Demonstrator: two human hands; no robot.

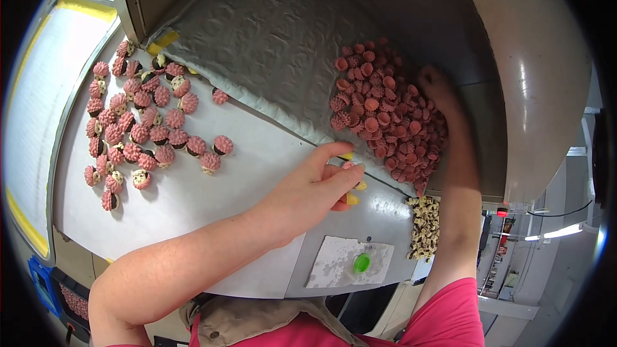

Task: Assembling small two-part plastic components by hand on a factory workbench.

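Observation:
My left hand (321,183), with yellow covers on its fingertips, is closed over the middle of the bench. Its fingers pinch a small pink-and-white piece (349,165), mostly hidden by the thumb. Inside the hooded booth my right hand (437,87) reaches to the far right edge of a heap of hollow pink ridged caps (379,115). Its fingers look curled, but shadow hides what they hold, if anything. On the white bench at left lie many small doll heads (141,178) with bumpy pink hair, some showing cream faces or dark parts.
A grey padded cloth (257,32) lines the booth floor beneath the caps. Small cream-and-dark pieces (424,228) lie by my right forearm. Near me a green round cap (362,263) sits on a stained white sheet (328,263). A yellow-taped screen frame (38,225) borders the left.

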